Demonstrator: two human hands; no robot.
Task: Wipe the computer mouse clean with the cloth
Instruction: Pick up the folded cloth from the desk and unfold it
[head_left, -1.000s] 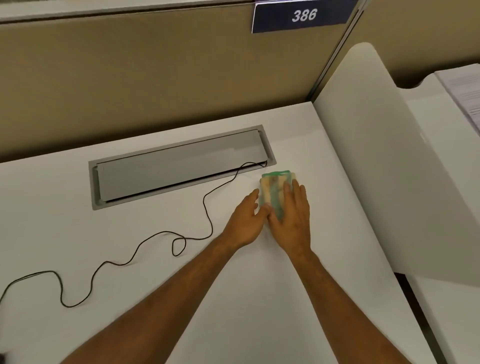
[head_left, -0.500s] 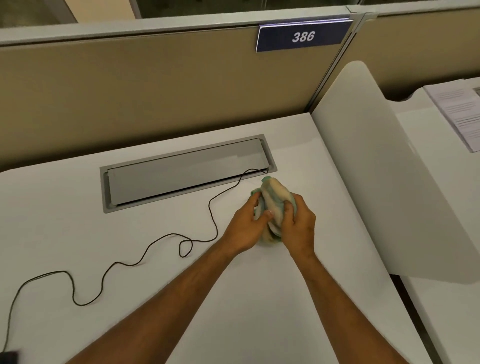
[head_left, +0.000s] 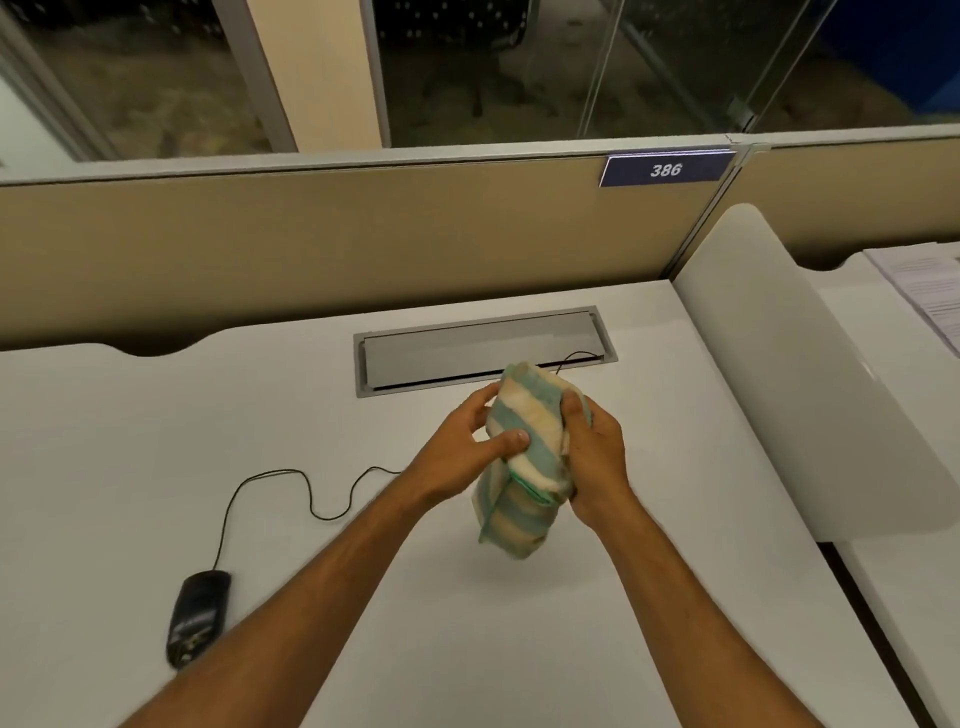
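- Both my left hand (head_left: 462, 447) and right hand (head_left: 597, 457) are pinching the cloth (head_left: 524, 457), fingers curled
- I'm bunching it firmly before reaching the mouse (head_left: 197, 618), lying well apart

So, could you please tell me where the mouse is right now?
In the head view, the mouse lies on the desk at lower left, beside the left forearm, well apart from the cloth.

**Soft warm light, slight blur**

The light is even and warm, coming from above. The white desk (head_left: 156, 441) is bright without glare. A faint shadow lies under the cloth (head_left: 524, 457). The mouse (head_left: 197, 616) looks smeared. Straight lines bend near the edges. The glass (head_left: 467, 67) behind is dark.
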